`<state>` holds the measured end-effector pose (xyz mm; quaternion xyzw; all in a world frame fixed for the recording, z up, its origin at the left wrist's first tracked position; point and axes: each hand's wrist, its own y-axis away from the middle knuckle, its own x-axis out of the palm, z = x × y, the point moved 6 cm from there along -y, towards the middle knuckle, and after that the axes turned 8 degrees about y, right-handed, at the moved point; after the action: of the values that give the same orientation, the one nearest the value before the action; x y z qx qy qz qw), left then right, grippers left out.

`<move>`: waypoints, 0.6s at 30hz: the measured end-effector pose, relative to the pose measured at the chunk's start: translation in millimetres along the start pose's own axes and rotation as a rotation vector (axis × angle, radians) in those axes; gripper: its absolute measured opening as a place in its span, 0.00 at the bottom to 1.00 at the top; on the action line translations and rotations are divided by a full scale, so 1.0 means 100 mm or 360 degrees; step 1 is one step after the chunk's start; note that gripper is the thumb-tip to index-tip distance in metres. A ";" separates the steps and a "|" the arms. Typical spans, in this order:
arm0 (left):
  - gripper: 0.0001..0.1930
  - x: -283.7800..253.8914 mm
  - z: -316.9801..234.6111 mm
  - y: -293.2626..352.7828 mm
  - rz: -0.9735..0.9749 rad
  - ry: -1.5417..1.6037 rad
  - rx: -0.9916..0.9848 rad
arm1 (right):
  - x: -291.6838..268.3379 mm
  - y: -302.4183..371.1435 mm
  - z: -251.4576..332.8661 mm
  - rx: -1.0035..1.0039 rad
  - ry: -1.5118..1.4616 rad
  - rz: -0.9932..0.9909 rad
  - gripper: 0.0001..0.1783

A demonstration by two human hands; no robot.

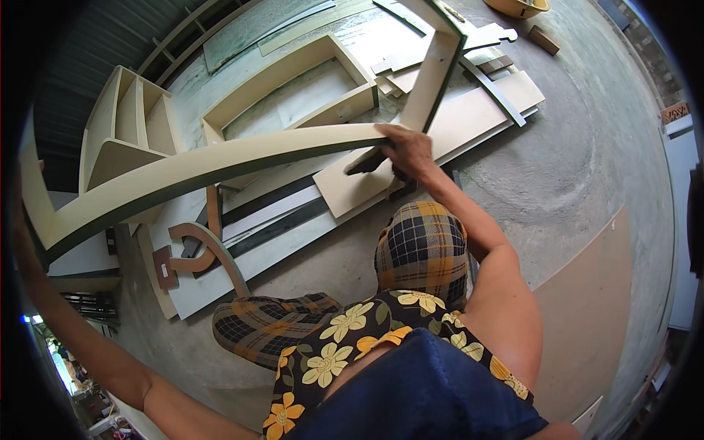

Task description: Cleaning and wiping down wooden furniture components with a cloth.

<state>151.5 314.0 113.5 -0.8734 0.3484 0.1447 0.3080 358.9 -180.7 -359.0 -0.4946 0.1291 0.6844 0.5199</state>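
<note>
A large rectangular wooden frame (213,158), cream with dark green edges, is tilted up in front of me. My right hand (411,152) is closed round its corner on the right. At the far left, my left hand (20,220) grips the frame's other end, mostly lost in the dark rim of the picture. Just beneath my right hand lies a dark tool (369,163), its kind unclear. Under the frame a cream panel (352,187) rests on a long pale board (275,257).
Beyond it lies another cream open frame (242,92). A cream shelf unit (136,121) stands at the left. Curved brown pieces (220,253) lie near my knee. Loose boards (477,40) and a yellow basin (522,6) are at the back. A brown sheet (587,308) lies right.
</note>
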 end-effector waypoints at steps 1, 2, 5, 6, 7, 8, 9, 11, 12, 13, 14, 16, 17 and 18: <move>0.40 0.53 0.07 0.27 0.0027 0.0018 0.0050 | -0.16 0.07 -0.25 0.0067 0.0127 -0.0046 0.23; 0.39 0.94 -0.01 0.63 0.0020 0.0006 0.0115 | -0.33 0.10 -0.41 0.0150 0.0206 -0.0019 0.23; 0.23 0.96 0.86 0.48 0.0340 0.0101 0.0132 | -0.75 0.11 -0.81 0.0293 0.0396 -0.0061 0.22; 0.24 1.28 0.93 0.62 0.0163 0.0066 0.0059 | -0.92 0.15 -0.97 0.0326 0.0459 -0.0085 0.22; 0.24 1.24 1.14 0.64 0.0312 -0.0240 0.0239 | -1.04 0.13 -0.99 0.0354 0.0503 -0.0069 0.22; 0.25 1.74 1.35 0.87 0.0166 0.0225 -0.0281 | -1.19 0.21 -1.15 0.0362 0.0650 -0.0078 0.22; 0.27 1.97 1.29 1.04 0.0132 0.0230 -0.0397 | -1.29 0.23 -1.28 0.0360 0.0709 -0.0102 0.21; 0.31 2.30 1.39 1.28 0.0140 0.0427 -0.0547 | -1.46 0.21 -1.42 0.0357 0.0786 -0.0128 0.20; 0.30 2.41 1.61 1.31 0.0125 0.0467 -0.0476 | -1.53 0.19 -1.46 0.0356 0.0845 -0.0134 0.19; 0.30 2.63 1.61 1.45 0.0113 0.0495 -0.0492 | -1.58 0.21 -1.55 0.0392 0.0875 -0.0105 0.19; 0.28 2.75 1.69 1.55 0.0130 0.0546 -0.0580 | -1.62 0.19 -1.63 0.0419 0.0890 -0.0083 0.18; 0.27 2.99 2.02 1.70 0.0174 0.0643 -0.0722 | -1.65 0.21 -1.82 0.0418 0.0947 -0.0047 0.18; 0.27 3.10 2.16 1.78 0.0133 0.0674 -0.0733 | -1.63 0.24 -1.91 0.0381 0.0977 -0.0009 0.17; 0.29 3.17 2.29 1.85 0.0178 0.0660 -0.0805 | -1.62 0.26 -1.97 0.0337 0.1002 0.0031 0.17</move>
<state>240.7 190.6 -291.7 -0.9126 0.4041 0.0625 -0.0046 439.5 -422.7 -329.9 -0.6237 0.3586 0.4855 0.4966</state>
